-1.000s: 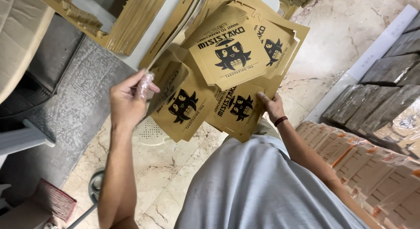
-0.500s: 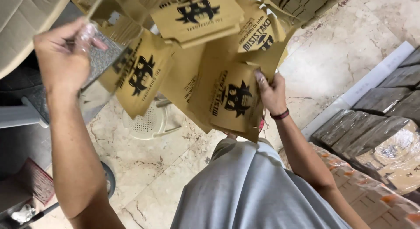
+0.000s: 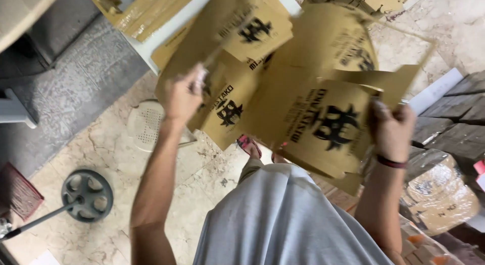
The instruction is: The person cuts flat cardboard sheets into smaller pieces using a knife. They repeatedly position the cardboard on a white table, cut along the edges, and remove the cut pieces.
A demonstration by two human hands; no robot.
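A marble floor (image 3: 101,143) bears a white plastic stool (image 3: 146,124) and a wheel (image 3: 87,195).

Cardboard sheets (image 3: 303,108) crowd front; floor (image 3: 96,143) left open.

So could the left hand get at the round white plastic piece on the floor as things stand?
Probably not without letting go. The left hand is raised and gripping the brown cardboard sheet that the right hand also holds, while the white plastic piece lies well below on the floor, nothing covering it.
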